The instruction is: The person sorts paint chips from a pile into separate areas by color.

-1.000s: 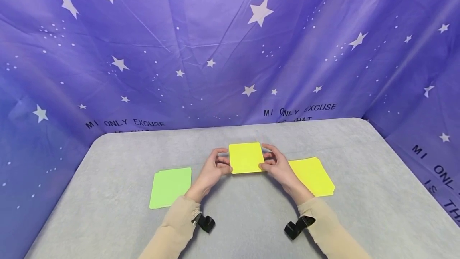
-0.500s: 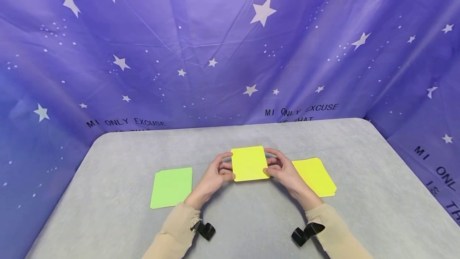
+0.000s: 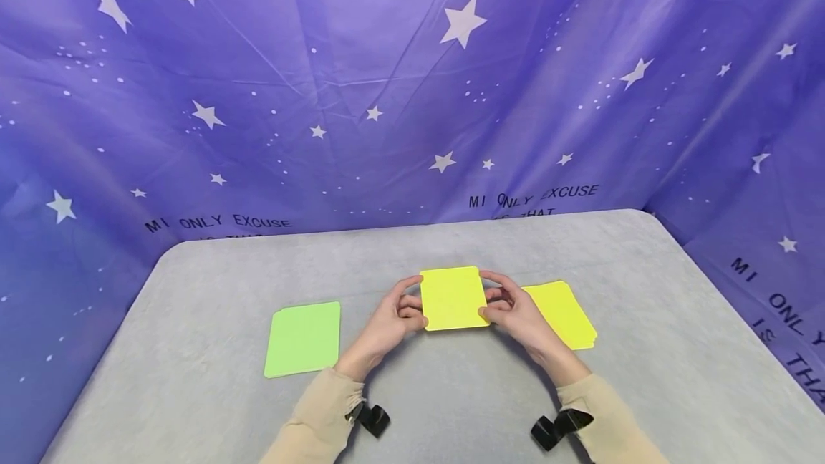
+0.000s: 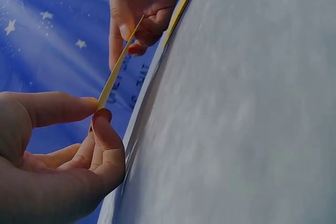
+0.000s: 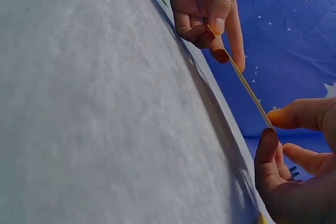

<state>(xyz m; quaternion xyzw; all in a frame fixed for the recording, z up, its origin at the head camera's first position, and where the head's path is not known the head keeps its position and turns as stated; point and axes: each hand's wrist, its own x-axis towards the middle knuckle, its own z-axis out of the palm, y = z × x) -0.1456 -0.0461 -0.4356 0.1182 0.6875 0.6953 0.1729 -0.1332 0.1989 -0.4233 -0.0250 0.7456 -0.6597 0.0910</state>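
A square yellow card (image 3: pixel 454 299) with rounded corners is held above the middle of the table between both hands. My left hand (image 3: pixel 389 319) pinches its left edge with thumb and fingers. On the opposite edge, my right hand (image 3: pixel 527 315) pinches it the same way. Both wrist views show the card edge-on, as a thin strip (image 4: pixel 111 85) raised off the tabletop. Whether it is one card or a few pressed together, I cannot tell.
A slightly uneven stack of green cards (image 3: pixel 301 342) lies left of my hands. To the right, partly behind my right hand, is a stack of yellow cards (image 3: pixel 562 312). The grey cloth-covered table (image 3: pixel 213 292) meets a purple star-patterned curtain (image 3: pixel 361 77) at the back.
Both hands have drawn the yellow card slightly toward me and to the right, keeping hold of its edges. The green and yellow stacks lie as before.
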